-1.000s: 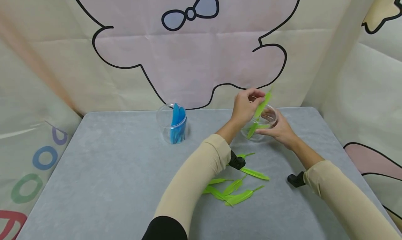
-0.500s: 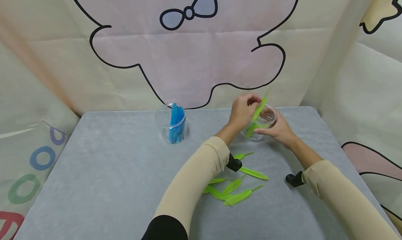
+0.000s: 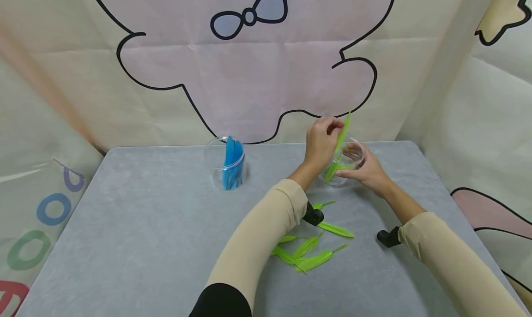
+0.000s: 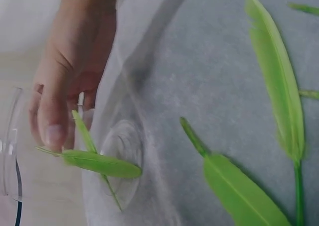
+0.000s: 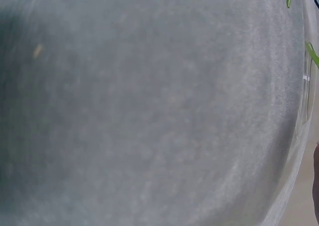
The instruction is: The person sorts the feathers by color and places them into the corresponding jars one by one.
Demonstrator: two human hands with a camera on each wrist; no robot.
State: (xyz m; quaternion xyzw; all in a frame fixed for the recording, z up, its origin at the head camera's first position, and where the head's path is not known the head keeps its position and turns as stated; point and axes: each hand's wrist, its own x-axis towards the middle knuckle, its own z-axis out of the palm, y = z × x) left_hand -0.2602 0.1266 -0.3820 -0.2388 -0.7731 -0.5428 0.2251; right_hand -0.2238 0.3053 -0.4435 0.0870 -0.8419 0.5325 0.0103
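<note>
My left hand [image 3: 321,140] pinches a light green feather [image 3: 342,133] by its upper part, above the rim of a clear plastic cup [image 3: 340,181]. The feather stands steeply, and its lower end is at the cup's mouth. Around the cup's right side curls my right hand [image 3: 371,173], with the thumb in front. In the left wrist view, green feathers [image 4: 102,165] lie inside the cup and the right hand [image 4: 70,81] is beside it. Several loose green feathers [image 3: 319,260] lie on the table below my left forearm; two show large in the left wrist view.
A second clear cup [image 3: 215,162] with blue feathers [image 3: 233,167] stands at the back left of the grey table [image 3: 145,224]. A printed cloth wall [image 3: 232,68] rises behind the table. Mostly table surface and the cup's edge show in the right wrist view.
My left hand dipped slightly, then rose again with the feather, which now stands a little more upright and further left. My right hand stays on the cup.
</note>
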